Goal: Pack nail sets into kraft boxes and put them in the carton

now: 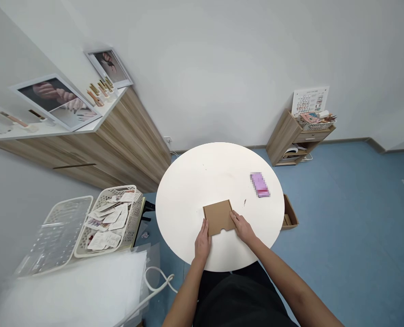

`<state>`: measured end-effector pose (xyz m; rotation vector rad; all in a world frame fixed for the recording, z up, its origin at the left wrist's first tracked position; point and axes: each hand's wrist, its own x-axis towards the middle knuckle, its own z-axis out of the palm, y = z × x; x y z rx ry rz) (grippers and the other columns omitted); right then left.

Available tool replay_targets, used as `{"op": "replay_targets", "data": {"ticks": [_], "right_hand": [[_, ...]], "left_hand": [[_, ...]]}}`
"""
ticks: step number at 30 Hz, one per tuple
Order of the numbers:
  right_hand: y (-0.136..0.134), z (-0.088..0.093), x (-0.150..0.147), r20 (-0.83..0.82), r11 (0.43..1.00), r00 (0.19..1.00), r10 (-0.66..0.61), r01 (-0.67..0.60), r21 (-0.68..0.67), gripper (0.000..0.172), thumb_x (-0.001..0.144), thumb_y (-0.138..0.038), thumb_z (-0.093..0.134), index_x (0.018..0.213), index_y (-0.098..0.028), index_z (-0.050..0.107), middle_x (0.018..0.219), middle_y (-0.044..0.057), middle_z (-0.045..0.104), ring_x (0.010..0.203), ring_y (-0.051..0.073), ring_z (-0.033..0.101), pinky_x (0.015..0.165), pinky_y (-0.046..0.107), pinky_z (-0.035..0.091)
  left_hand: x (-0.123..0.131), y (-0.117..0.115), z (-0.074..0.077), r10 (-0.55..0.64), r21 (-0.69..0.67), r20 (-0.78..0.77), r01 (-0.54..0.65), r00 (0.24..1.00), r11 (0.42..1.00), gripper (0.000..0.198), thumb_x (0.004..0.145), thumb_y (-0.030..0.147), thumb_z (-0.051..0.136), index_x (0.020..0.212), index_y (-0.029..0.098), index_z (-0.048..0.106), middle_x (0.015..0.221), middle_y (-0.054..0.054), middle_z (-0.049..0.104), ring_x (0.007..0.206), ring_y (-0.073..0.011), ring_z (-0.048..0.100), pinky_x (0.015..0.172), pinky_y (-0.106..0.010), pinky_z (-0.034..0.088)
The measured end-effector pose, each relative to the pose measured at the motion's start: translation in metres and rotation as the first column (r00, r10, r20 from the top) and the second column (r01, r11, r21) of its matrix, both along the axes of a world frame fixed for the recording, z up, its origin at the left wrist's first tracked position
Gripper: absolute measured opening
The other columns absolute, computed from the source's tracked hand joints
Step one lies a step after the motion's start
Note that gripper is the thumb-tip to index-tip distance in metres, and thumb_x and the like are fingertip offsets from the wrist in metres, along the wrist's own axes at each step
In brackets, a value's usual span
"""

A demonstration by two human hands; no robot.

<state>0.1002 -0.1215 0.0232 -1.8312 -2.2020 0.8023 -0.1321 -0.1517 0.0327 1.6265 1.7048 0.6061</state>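
A flat brown cardboard box (218,215) lies near the front of the round white table (202,181). My left hand (202,241) grips its near left edge, fingers curled against the side. At the box's right edge, my right hand (243,227) presses with fingers bent over the rim. A small pink object (259,184), blurred, lies on the table to the right, apart from both hands.
Left of the table a white basket (130,227) holds several paper packets, with a clear-lidded tray (57,231) beside it. A wooden counter (120,141) runs along the left wall. A small shelf unit (297,136) stands at the back right. An open cardboard box (288,217) sits on the blue floor.
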Motion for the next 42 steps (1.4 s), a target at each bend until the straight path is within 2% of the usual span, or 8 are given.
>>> {"op": "replay_targets", "data": {"ticks": [6, 10, 13, 18, 23, 29, 38, 42], "right_hand": [[0.004, 0.006, 0.001, -0.215, 0.993, 0.976, -0.045, 0.021, -0.114, 0.084, 0.075, -0.001, 0.041, 0.153, -0.024, 0.023, 0.155, 0.008, 0.035, 0.133, 0.023, 0.045, 0.107, 0.040, 0.042], [0.022, 0.028, 0.006, -0.420, 0.975, 0.899, -0.125, 0.032, -0.220, 0.076, 0.082, -0.009, 0.044, 0.153, -0.029, 0.024, 0.141, 0.004, 0.053, 0.121, 0.019, 0.056, 0.104, 0.037, 0.044], [0.040, 0.049, 0.009, -0.501, 0.952, 0.845, -0.188, 0.032, -0.305, 0.067, 0.089, -0.017, 0.045, 0.152, -0.031, 0.027, 0.129, 0.002, 0.063, 0.109, 0.018, 0.063, 0.100, 0.038, 0.047], [0.069, 0.074, 0.011, -0.574, 0.912, 0.761, -0.303, 0.058, -0.405, 0.051, 0.096, -0.028, 0.043, 0.147, -0.030, 0.039, 0.133, 0.003, 0.058, 0.098, 0.018, 0.069, 0.099, 0.039, 0.048], [0.090, 0.080, 0.015, -0.508, 0.869, 0.783, -0.360, 0.083, -0.487, 0.044, 0.097, -0.035, 0.045, 0.140, -0.028, 0.050, 0.136, 0.005, 0.054, 0.083, 0.015, 0.072, 0.084, 0.033, 0.056], [0.107, 0.088, 0.019, -0.483, 0.834, 0.801, -0.354, 0.036, -0.551, 0.034, 0.092, -0.037, 0.054, 0.122, -0.025, 0.066, 0.135, 0.005, 0.057, 0.081, 0.014, 0.071, 0.070, 0.023, 0.056], [0.118, 0.091, 0.017, -0.360, 0.898, 0.908, -0.214, 0.038, -0.439, 0.020, 0.086, -0.032, 0.057, 0.098, -0.022, 0.070, 0.090, 0.002, 0.069, 0.077, 0.017, 0.069, 0.069, 0.024, 0.049], [0.118, 0.094, 0.016, -0.324, 0.924, 0.939, -0.118, -0.016, -0.382, 0.028, 0.087, -0.029, 0.052, 0.109, -0.023, 0.068, 0.086, 0.001, 0.070, 0.079, 0.017, 0.067, 0.072, 0.026, 0.048]], "left_hand": [[0.004, 0.005, 0.001, 0.085, -0.017, 0.192, -0.083, 0.978, 0.996, 0.069, 0.080, 0.012, 0.052, 0.146, 0.026, 0.039, 0.152, -0.002, 0.041, 0.140, -0.0195, 0.038, 0.116, -0.038, 0.033], [-0.002, 0.020, 0.023, 0.160, -0.184, 0.344, -0.101, 0.925, 0.978, 0.059, 0.084, 0.022, 0.055, 0.142, 0.021, 0.046, 0.140, -0.007, 0.055, 0.124, -0.0209, 0.057, 0.104, -0.035, 0.046], [-0.010, 0.036, 0.045, 0.199, -0.229, 0.322, -0.127, 0.926, 0.965, 0.049, 0.087, 0.030, 0.055, 0.135, 0.021, 0.054, 0.132, -0.008, 0.062, 0.116, -0.0223, 0.062, 0.098, -0.034, 0.049], [-0.015, 0.058, 0.065, 0.235, -0.210, 0.244, -0.185, 0.941, 0.960, 0.045, 0.091, 0.036, 0.052, 0.134, 0.024, 0.056, 0.133, -0.006, 0.062, 0.112, -0.0241, 0.064, 0.091, -0.034, 0.053], [-0.016, 0.077, 0.066, 0.260, -0.230, 0.235, -0.206, 0.936, 0.951, 0.040, 0.090, 0.044, 0.055, 0.123, 0.023, 0.063, 0.126, -0.007, 0.066, 0.106, -0.0234, 0.067, 0.086, -0.034, 0.056], [-0.025, 0.094, 0.068, 0.320, -0.376, 0.390, -0.167, 0.863, 0.911, 0.043, 0.082, 0.048, 0.066, 0.111, 0.016, 0.070, 0.112, -0.008, 0.072, 0.095, -0.0216, 0.070, 0.081, -0.032, 0.060], [-0.031, 0.097, 0.061, 0.288, -0.318, 0.441, -0.152, 0.850, 0.936, 0.046, 0.074, 0.049, 0.074, 0.104, 0.015, 0.072, 0.110, -0.010, 0.072, 0.094, -0.0217, 0.070, 0.080, -0.033, 0.061], [-0.034, 0.097, 0.056, 0.249, -0.268, 0.433, -0.140, 0.866, 0.953, 0.044, 0.075, 0.048, 0.074, 0.106, 0.016, 0.071, 0.115, -0.009, 0.071, 0.094, -0.0222, 0.070, 0.082, -0.034, 0.061]]}}
